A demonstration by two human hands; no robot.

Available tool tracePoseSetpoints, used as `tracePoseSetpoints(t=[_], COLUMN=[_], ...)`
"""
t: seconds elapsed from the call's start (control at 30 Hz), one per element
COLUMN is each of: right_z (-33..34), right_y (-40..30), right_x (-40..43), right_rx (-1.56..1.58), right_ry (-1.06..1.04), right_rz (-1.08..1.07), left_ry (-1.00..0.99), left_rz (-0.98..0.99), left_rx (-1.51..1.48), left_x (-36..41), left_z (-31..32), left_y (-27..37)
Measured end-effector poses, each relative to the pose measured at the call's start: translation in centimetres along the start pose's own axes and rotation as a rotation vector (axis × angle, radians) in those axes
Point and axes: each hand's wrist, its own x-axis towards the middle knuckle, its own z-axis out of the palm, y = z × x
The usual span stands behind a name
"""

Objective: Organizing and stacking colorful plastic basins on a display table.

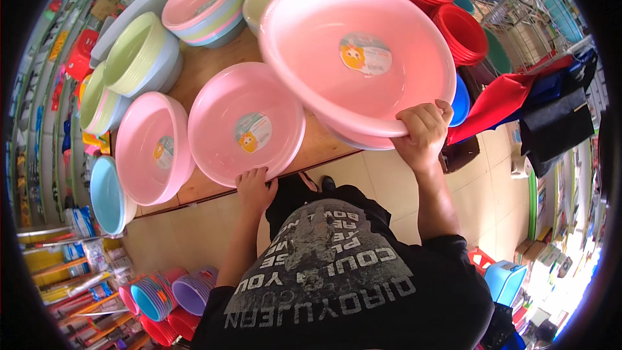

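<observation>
My right hand (422, 136) grips the near rim of a large pink plastic basin (359, 90), fingers over its edge. That basin is tilted so its inside faces me, and a round sticker is on its bottom. Below it, part of another pink basin (357, 140) shows; the rest is hidden. My left hand (256, 188) holds the near rim of a smaller pink basin (218, 116), which overlaps the wooden table's (316, 143) front edge. Left of it leans another pink basin (143, 167) with a similar sticker.
Stacks of green-topped basins (133, 53) and pink-topped basins (206, 2) stand at the back left. A light blue basin (107, 194) sits at the left end. Red buckets (459, 34) and wire racks (515, 29) are at the right. Purple buckets (194, 291) stand behind me at the left.
</observation>
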Motion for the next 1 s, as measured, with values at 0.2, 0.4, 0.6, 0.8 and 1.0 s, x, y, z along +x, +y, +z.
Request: tracePoseSetpoints(t=[0.2,0.4,0.6,0.8,1.0], right_z=[3.4,10.0,16.2,19.3,18.4], right_y=[-4.9,-10.1,-12.5,-13.0,-12.8], right_x=[2.2,1.9,-1.5,-5.5,-7.5], right_rx=[0.27,0.492,0.506,0.435,0.543], right_ry=[0.056,-0.027,-0.159,-0.384,-0.663], right_rz=[-0.225,-0.418,-0.463,-0.505,-0.307], left_ry=[0.034,0.088,0.144,0.416,0.293], left_rz=[0.029,0.084,0.111,0.093,0.101], left_rx=[-0.062,-0.084,-0.011,-0.159,0.019], left_x=[-0.4,-2.9,-6.1,-8.2,-3.7], left_z=[0.2,-0.2,-0.2,-1.8,-3.7], left_y=[-0.3,0.4,0.6,-1.6,-1.8])
